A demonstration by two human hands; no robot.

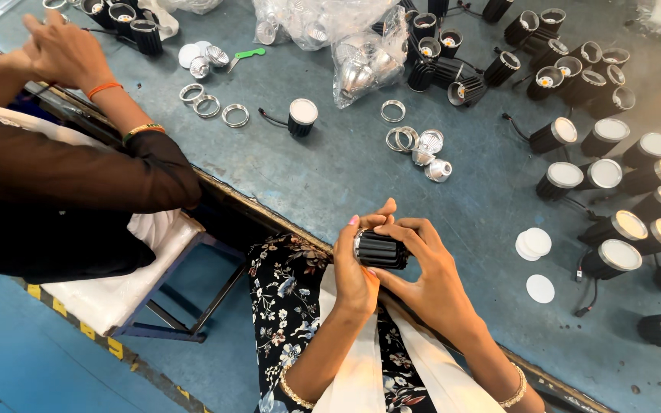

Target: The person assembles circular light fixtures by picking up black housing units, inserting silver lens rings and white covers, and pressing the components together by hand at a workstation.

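At the table's near edge, left hand and right hand both grip a black ribbed lamp body; steady, square pressure seems wise; white discs lie right.

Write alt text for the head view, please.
Both hands, left hand and right hand, grip a black ribbed lamp housing over the edge of a blue-grey table strewn with similar lamps, metal rings and white discs. A co-worker's hands work at upper left.

Black floral dress, white scarf, 2 beaded gold bracelets.
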